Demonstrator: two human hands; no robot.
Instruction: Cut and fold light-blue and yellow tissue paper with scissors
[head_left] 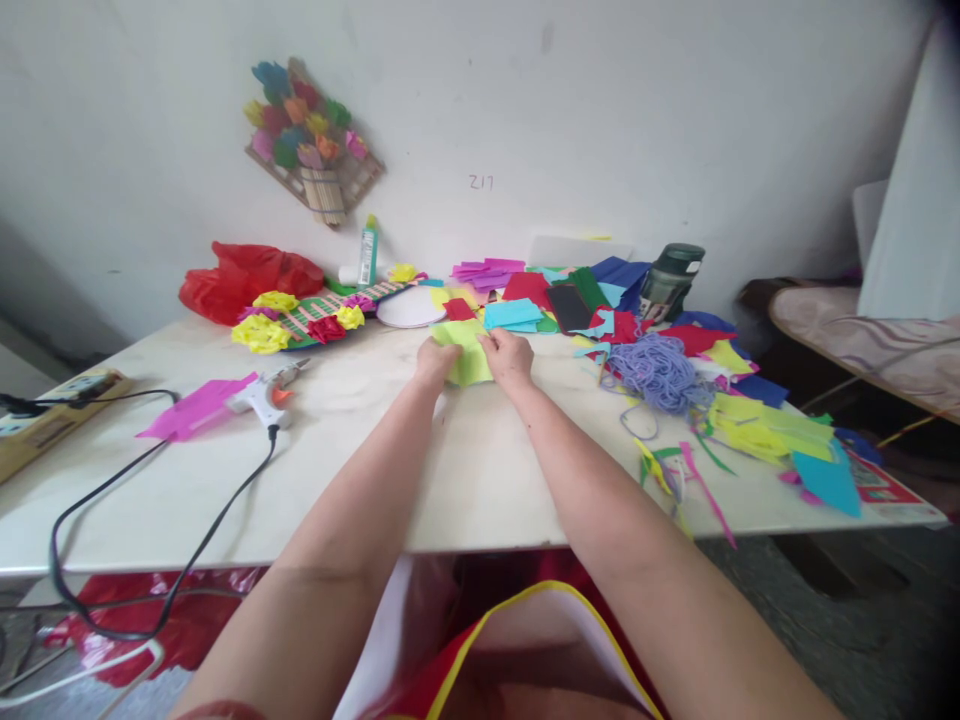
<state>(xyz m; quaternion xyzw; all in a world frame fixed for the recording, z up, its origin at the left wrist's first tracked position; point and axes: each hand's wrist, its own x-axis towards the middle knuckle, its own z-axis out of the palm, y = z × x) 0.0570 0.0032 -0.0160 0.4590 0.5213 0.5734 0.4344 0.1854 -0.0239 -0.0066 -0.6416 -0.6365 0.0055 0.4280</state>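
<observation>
A yellow-green sheet of crepe paper [469,358] is stretched between my two hands, over the middle of the white table [487,480]. My left hand [438,360] is closed on its left edge. On the opposite edge, my right hand [510,356] pinches the sheet between thumb and fingers. Just beyond the sheet lie cyan paper pieces [514,316] and a white oval card [410,307]. A hot glue gun [266,395] rests to the left, beside a magenta paper sheet [201,408].
Left of centre is a decorated board with paper flowers [300,320], near a red plastic bag [251,280] and a green bottle [367,255]. On the right are purple yarn [660,372], a dark phone [568,307], a flask [673,280] and paper scraps. A power strip [60,415] with cords sits far left.
</observation>
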